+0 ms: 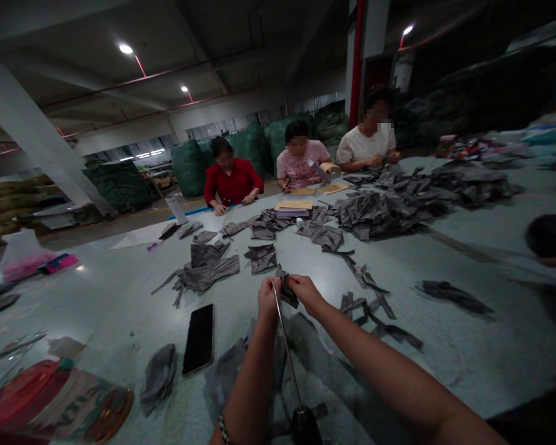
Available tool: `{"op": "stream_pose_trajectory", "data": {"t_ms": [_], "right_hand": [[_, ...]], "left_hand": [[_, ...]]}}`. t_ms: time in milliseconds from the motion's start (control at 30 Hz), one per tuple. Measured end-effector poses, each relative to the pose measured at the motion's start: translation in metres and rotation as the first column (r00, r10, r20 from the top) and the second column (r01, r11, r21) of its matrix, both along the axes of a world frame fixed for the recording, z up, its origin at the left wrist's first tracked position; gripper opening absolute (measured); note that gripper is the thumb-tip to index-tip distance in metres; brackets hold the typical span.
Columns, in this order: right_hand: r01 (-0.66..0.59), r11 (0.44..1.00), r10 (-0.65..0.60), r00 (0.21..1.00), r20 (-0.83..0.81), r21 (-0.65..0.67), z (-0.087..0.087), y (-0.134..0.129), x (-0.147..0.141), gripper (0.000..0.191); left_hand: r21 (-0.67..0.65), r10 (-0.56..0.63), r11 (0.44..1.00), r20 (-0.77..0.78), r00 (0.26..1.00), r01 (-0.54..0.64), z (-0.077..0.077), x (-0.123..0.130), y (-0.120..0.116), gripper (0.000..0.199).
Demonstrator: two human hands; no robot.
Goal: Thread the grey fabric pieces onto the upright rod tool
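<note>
My left hand (267, 299) is closed, with its fingertips at the upper end of a thin metal rod (285, 340) and against a small grey cloth piece (287, 292). The rod slants down toward me to a black handle (304, 426). My right hand (306, 293) pinches the same cloth piece from the right. Whether the rod's tip goes into the cloth is hidden by my fingers. Beyond my hands lie a square grey cloth piece (261, 258) and a larger grey cloth piece with strips (206, 267).
A phone (199, 340) and a red-lidded jar (60, 402) stand to the left. Grey strips (375, 318) lie at right, with a large cloth pile (380, 213) behind. Several co-workers sit across the table, near yellow paper stacks (294, 207). A dark rounded object (549, 236) is at far right.
</note>
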State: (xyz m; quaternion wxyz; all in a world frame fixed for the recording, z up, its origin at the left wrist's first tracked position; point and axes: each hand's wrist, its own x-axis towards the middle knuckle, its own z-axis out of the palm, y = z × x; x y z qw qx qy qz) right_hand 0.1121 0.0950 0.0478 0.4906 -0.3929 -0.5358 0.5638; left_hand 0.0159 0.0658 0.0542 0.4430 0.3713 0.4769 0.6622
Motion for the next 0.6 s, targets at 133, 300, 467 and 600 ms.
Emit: {"op": "stream_pose_trajectory", "data": {"t_ms": [133, 300, 467, 600], "right_hand": [[0.001, 1.000, -0.003, 0.998, -0.069, -0.026, 0.002, -0.005, -0.004, 0.025], [-0.031, 1.000, 0.031, 0.998, -0.050, -0.002, 0.004, -0.009, -0.006, 0.026], [-0.079, 0.994, 0.076, 0.996, -0.041, -0.075, -0.002, -0.003, -0.003, 0.026], [0.041, 0.999, -0.044, 0.992, 0.117, 0.027, -0.007, 0.007, 0.001, 0.020]], "left_hand": [[-0.032, -0.005, 0.999, 0.005, 1.000, 0.005, -0.003, -0.002, 0.001, 0.038], [-0.087, -0.147, 0.983, 0.179, 0.973, 0.164, -0.010, -0.004, 0.002, 0.038], [-0.084, -0.193, 0.972, 0.248, 0.949, 0.220, -0.010, -0.003, 0.000, 0.043], [-0.168, -0.094, 0.980, 0.109, 0.990, 0.111, -0.008, -0.005, 0.000, 0.041]]}}
